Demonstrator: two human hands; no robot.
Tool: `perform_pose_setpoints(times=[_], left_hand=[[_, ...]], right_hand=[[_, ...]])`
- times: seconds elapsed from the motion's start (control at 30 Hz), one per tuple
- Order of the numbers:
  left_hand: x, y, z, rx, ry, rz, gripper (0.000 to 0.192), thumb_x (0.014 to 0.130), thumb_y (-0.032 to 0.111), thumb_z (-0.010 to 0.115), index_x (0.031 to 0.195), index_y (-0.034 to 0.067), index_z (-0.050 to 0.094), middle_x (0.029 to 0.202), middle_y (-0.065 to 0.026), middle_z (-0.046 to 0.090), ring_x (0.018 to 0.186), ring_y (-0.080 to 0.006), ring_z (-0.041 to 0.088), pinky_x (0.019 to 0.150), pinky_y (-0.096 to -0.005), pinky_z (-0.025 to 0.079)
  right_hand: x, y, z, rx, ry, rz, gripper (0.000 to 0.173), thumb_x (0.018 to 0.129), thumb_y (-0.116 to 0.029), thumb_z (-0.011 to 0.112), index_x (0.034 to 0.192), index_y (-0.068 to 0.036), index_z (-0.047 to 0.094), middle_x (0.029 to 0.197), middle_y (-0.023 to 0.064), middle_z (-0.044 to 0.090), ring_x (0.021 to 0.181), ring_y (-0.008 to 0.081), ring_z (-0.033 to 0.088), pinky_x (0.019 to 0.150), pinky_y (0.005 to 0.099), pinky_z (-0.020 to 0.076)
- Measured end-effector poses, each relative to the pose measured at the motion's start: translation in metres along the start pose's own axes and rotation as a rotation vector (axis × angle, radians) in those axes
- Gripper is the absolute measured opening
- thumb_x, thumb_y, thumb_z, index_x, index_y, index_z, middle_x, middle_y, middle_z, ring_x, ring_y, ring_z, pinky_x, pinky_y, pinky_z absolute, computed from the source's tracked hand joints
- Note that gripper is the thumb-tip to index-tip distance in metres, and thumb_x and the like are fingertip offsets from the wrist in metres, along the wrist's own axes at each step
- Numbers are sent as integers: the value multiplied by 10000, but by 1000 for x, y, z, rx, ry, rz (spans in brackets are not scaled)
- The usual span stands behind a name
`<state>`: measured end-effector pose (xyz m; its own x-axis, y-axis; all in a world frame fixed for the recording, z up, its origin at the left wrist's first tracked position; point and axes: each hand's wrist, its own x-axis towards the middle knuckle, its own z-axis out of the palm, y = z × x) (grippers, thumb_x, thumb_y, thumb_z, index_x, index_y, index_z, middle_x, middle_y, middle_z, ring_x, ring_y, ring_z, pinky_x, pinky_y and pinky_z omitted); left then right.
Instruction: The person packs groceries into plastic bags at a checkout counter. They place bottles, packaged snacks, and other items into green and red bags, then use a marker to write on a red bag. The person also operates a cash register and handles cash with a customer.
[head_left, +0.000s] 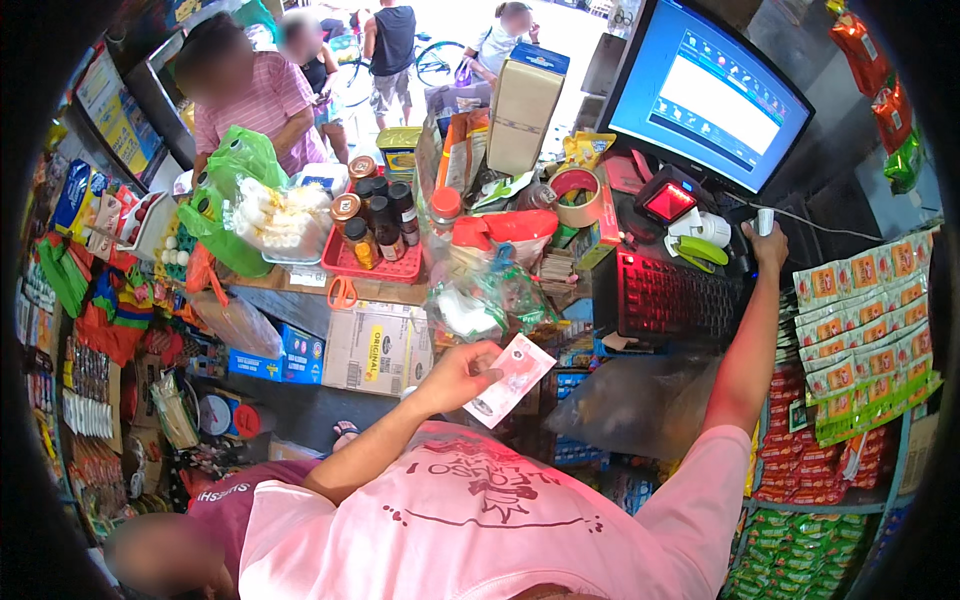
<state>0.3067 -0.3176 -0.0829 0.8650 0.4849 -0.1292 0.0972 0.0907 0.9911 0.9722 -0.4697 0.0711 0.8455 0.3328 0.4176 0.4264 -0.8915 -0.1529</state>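
Note:
My left hand (463, 375) pinches a reddish-pink banknote (511, 382) between thumb and fingers, in front of my chest. Stretched far forward, my right hand (771, 249) is beside the right end of a black keyboard (675, 300) lit red. Its fingers are around a small white object (763, 223), whose kind I cannot make out. A lit monitor (712, 94) stands beyond that hand. Between them, a desktop barcode scanner (670, 201) glows red. A green-handled tool (699, 253), perhaps a stapler, lies behind the keyboard.
A red basket (375, 266) of bottles and jars, orange scissors (343, 292) and a packing tape roll (576, 196) crowd the counter. Sachet strips (862, 322) hang at right. A person (255, 112) in a striped shirt stands across the counter; another person (247, 491) is close at my left.

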Motion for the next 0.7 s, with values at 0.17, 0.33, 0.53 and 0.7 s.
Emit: perform_pose_setpoints(times=[0.17,0.33,0.53,0.7], left_hand=[[-3,-7,-3,-38,19,-9,98,1015,99,739,1105,61,724,782,114,562,694,-1,492,615,-230,406],[-14,3,-22,-215,29,-9,195,1012,98,749,1197,40,737,1027,31,749,927,-46,650,822,-267,541],[-69,56,-54,-345,766,347,295,960,66,761,1249,59,708,1103,-42,799,976,-119,735,846,-279,563],[-152,82,-14,-260,1109,682,216,1001,61,753,1210,26,714,1000,12,746,770,-4,570,659,-187,402]], right_hand=[[-1,-2,4,24,46,-37,760,782,-581,904,1338,-105,700,1285,244,737,1253,465,665,1080,562,511],[-14,-18,-10,25,45,62,793,789,-587,901,1377,-104,679,1304,239,730,1310,454,640,1059,652,491],[-36,-6,-2,156,313,-199,709,876,-598,822,1218,19,748,1270,289,718,1190,471,685,981,556,531],[-23,7,23,510,367,-448,426,1032,-364,711,1251,0,748,1191,270,737,1099,490,687,959,541,521]])
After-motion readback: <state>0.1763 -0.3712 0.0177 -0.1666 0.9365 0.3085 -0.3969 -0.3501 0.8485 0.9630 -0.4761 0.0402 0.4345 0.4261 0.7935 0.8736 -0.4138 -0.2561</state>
